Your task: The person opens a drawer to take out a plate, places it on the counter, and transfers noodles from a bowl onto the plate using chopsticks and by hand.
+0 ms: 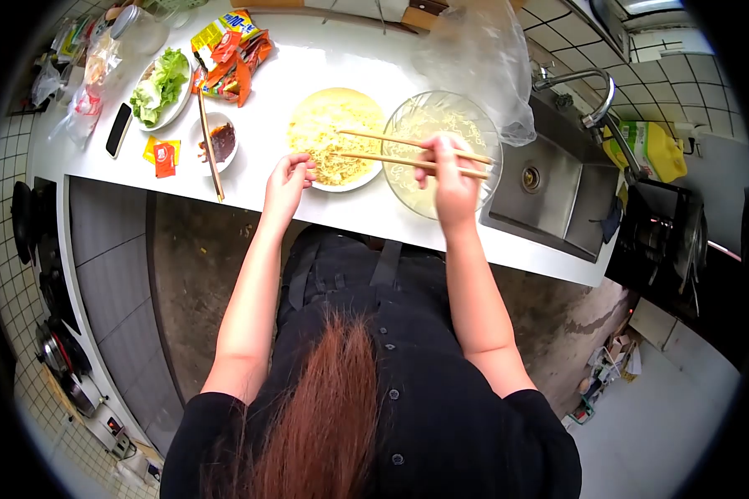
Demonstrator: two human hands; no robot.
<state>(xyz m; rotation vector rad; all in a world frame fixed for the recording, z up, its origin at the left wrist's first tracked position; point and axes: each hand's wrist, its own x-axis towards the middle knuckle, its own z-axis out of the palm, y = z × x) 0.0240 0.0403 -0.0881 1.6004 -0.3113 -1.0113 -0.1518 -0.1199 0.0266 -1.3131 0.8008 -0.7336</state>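
My right hand (455,179) is closed around a pair of wooden chopsticks (391,148). Their tips, spread apart, reach left over a white plate (345,186) of yellow noodles (334,125). Beneath that hand stands a clear glass bowl (402,190) with cloudy water and loose noodle strands. At the plate's left rim is my left hand (289,180), its fingers curled and closed on the edge; the exact contact is partly hidden.
Left of the plate are a small bowl (231,158) of dark sauce with another chopstick pair (210,145) across it, a lettuce plate (148,121), a phone (118,130) and noodle wrappers (229,62). A plastic bag (483,62) and sink (549,179) lie right.
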